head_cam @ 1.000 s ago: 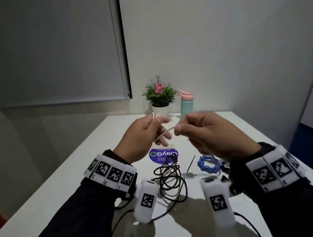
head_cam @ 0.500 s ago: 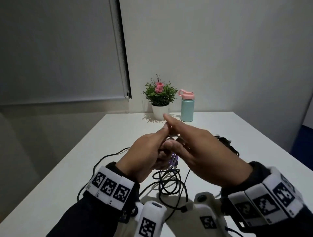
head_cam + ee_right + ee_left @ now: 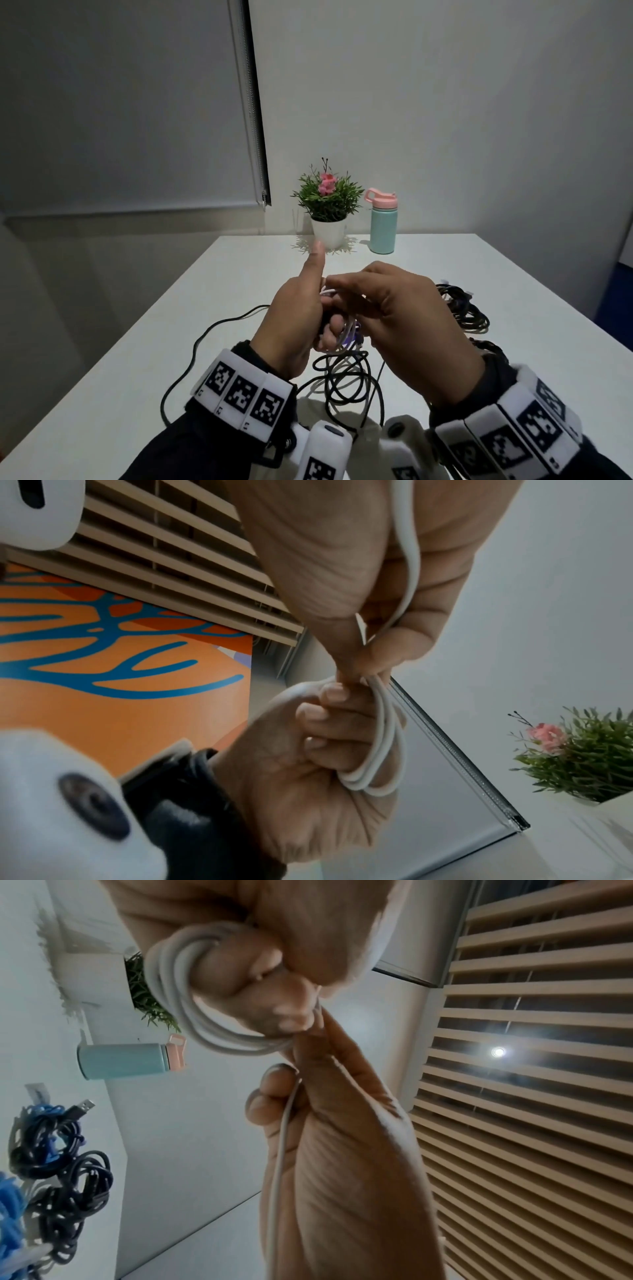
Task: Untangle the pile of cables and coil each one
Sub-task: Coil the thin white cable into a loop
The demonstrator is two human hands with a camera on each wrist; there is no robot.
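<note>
Thin white rubbery cable (image 3: pixel 383 739): light, limp, springy. Looped round curled left hand (image 3: pixel 294 318); pinched by right hand (image 3: pixel 394 318) near coil.

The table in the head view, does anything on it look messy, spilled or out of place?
Nothing is spilled or damaged. The one untidy thing is a loose black cable sprawled on the white table below the hands, one strand trailing off left, not yet coiled. The potted plant and the bottle stand upright at the far edge.
</note>
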